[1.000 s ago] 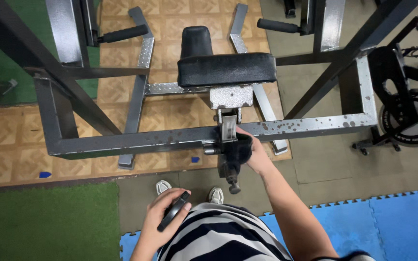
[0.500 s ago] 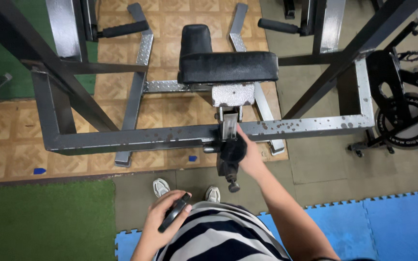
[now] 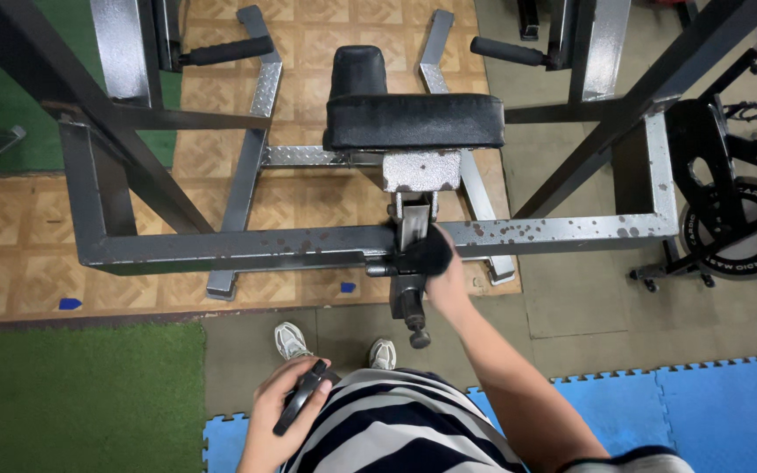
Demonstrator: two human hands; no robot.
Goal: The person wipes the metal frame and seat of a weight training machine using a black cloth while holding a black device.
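The black cloth [image 3: 425,255] in the right hand [image 3: 445,285] hides its fingertips. At the right edge, the black exercise bike [image 3: 746,201] is cut off. The left hand's [image 3: 278,416] wrist leaves the frame's bottom.

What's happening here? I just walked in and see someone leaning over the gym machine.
A person presses a dark cloth with the right hand against the grey frame bar of a seated machine, just below its black seat. The left hand holds a flat black object near the striped shirt.
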